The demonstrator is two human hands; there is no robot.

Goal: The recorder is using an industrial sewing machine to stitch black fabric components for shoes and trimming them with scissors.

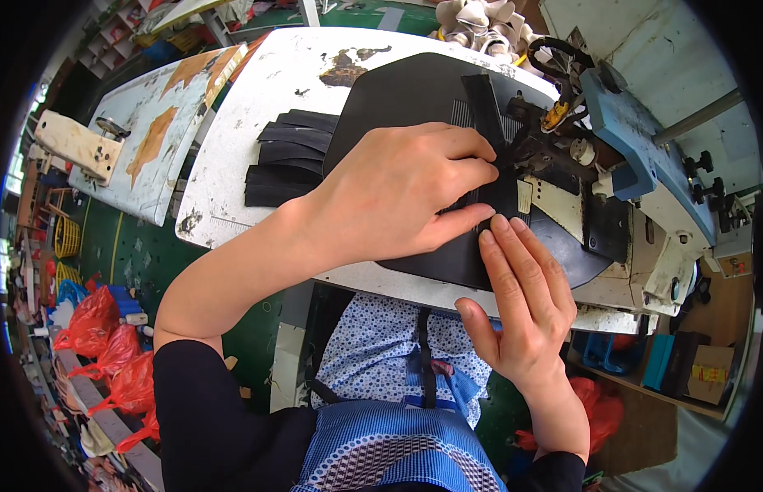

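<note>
A dark folded strip of material point(502, 197) lies under the working end of a machine point(562, 152). My left hand point(414, 180) reaches across from the left, its fingers closed and bent onto the strip's left edge. From below comes my right hand point(525, 283), fingers stretched out side by side with the thumb apart. Its fingertips rest on the strip's near end. Both hands are over a black rounded board point(390, 98) on the white worktable point(242, 148). The machine and my left fingers partly hide the strip.
Several black curved pieces point(287, 156) lie stacked left of the board. The blue and white machine arm point(619, 131) stands close on the right. Pale pieces point(484, 25) are heaped at the back. Red plastic bags point(127, 381) sit at the lower left; a second worktable point(144, 123) is further left.
</note>
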